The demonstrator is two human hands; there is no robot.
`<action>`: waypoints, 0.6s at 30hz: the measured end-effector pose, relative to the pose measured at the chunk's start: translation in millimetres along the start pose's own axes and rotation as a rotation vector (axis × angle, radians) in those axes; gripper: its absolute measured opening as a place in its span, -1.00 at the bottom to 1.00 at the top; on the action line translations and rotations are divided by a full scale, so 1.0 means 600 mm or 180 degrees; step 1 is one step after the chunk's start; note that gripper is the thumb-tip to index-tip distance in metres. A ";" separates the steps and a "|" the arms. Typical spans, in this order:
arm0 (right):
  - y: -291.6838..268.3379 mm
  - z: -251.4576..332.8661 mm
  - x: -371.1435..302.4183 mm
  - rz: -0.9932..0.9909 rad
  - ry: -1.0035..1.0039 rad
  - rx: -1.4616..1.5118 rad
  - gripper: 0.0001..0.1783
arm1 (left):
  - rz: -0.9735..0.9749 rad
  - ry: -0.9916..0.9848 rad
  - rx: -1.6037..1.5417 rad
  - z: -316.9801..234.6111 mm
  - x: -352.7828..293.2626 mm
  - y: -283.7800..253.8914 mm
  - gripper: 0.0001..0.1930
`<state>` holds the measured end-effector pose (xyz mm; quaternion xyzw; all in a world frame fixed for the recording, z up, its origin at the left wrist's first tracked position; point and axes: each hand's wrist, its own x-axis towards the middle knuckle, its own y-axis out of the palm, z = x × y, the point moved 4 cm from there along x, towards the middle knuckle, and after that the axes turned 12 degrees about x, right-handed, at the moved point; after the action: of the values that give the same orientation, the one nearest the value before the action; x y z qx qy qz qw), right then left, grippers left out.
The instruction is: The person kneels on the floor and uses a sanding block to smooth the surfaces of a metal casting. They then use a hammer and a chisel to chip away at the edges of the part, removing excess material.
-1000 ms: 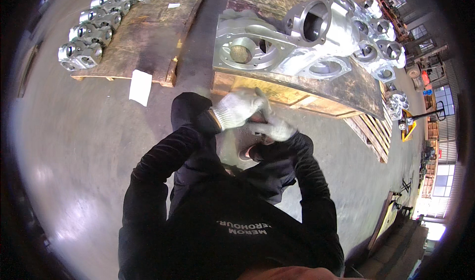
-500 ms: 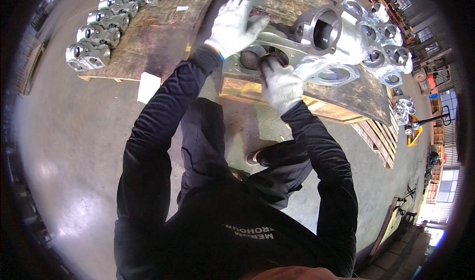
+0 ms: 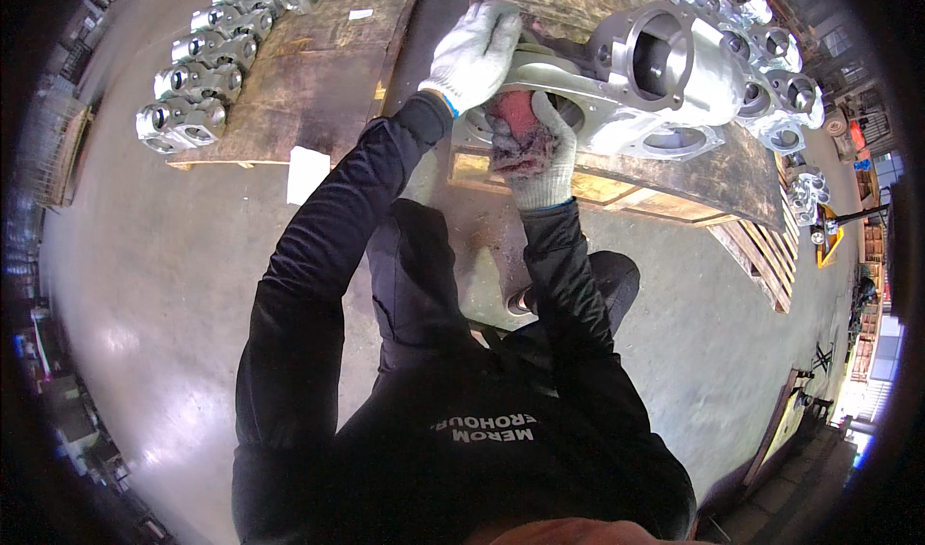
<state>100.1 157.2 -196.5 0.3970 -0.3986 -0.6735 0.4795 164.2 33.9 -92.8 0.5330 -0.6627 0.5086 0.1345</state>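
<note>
A silvery metal casting (image 3: 602, 90) with large round openings lies on a wooden table in front of me. My left hand (image 3: 479, 49), in a white knit glove, rests on the casting's left end with the fingers stretched out and close together. Beside that end, my right hand (image 3: 551, 159) wears a similar glove and is closed round a crumpled, worn red-and-grey rag (image 3: 520, 131). The rag spreads over the palm and partly covers a round opening of the casting.
Wooden boards (image 3: 308, 73) to the left carry a row of similar castings (image 3: 199, 80). More castings (image 3: 771, 87) crowd the table's right end. A slatted pallet (image 3: 756, 251) stands below it, and a yellow pallet jack (image 3: 827, 237) is farther right.
My right hand has turned over and shifted left, bringing the red-and-grey rag into plain sight. The left hand's fingers have come together and moved slightly right.
</note>
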 end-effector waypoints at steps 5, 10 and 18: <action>-0.009 0.021 -0.032 0.0253 -0.0651 -0.2894 -0.59 | -0.0077 -0.0077 -0.0178 0.018 -0.018 0.007 -0.61; 0.006 0.040 -0.050 0.0085 -0.2301 -0.6152 -0.72 | 0.0669 0.0320 0.0956 0.024 -0.034 0.029 -0.56; 0.016 0.003 0.000 0.0570 0.0617 0.1293 -0.46 | -0.0012 -0.0273 0.0403 -0.003 -0.003 -0.007 -0.65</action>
<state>101.5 155.5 -186.7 0.5111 -0.5117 -0.4930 0.4836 167.9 36.9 -91.0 0.5630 -0.6333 0.5260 0.0730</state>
